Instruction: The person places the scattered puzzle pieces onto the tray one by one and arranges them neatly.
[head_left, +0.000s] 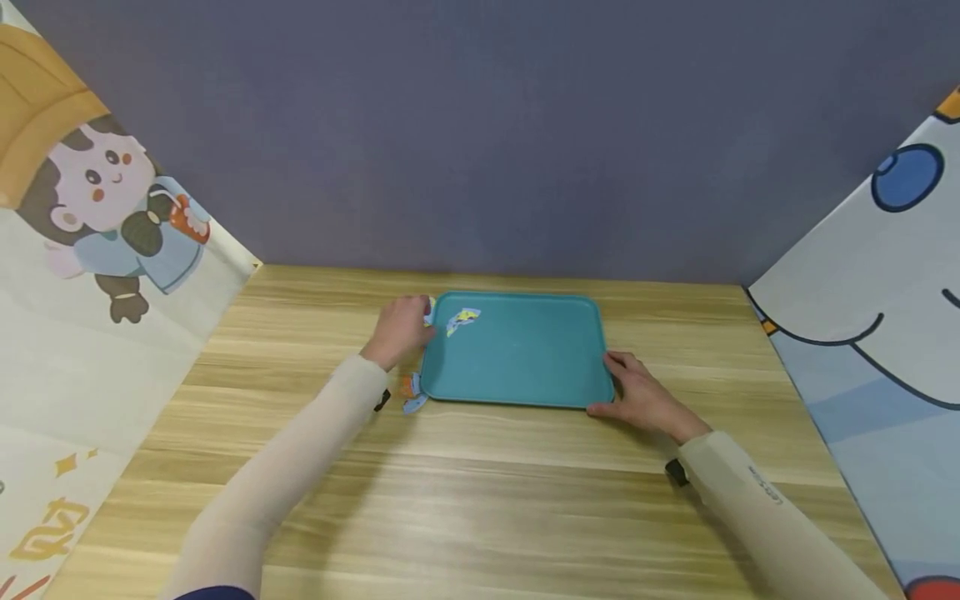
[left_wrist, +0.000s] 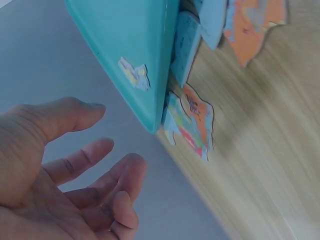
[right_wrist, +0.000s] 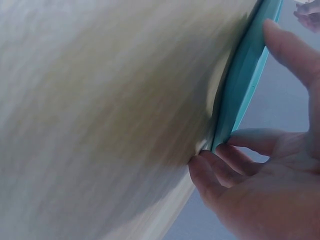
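Note:
A teal tray (head_left: 517, 350) lies on the wooden table, with one small printed jigsaw-like piece (head_left: 463, 319) near its far left corner. My right hand (head_left: 637, 393) grips the near right corner, thumb and fingers spread to either side of it. In the right wrist view the fingertips (right_wrist: 220, 147) are at the tray's lower edge. My left hand (head_left: 401, 329) is by the tray's left rim; in the left wrist view its fingers are loosely bent, apart from the tray, holding nothing. Beside that rim lie an orange-and-blue piece (left_wrist: 192, 120) and a blue piece (left_wrist: 185, 47), partly hidden by the tray.
More printed pieces, one of them orange (left_wrist: 252, 30), lie on the table (head_left: 480, 500) left of the tray. A plain grey-blue wall (head_left: 495, 142) stands behind the table. Cartoon-printed panels (head_left: 90, 250) flank both sides.

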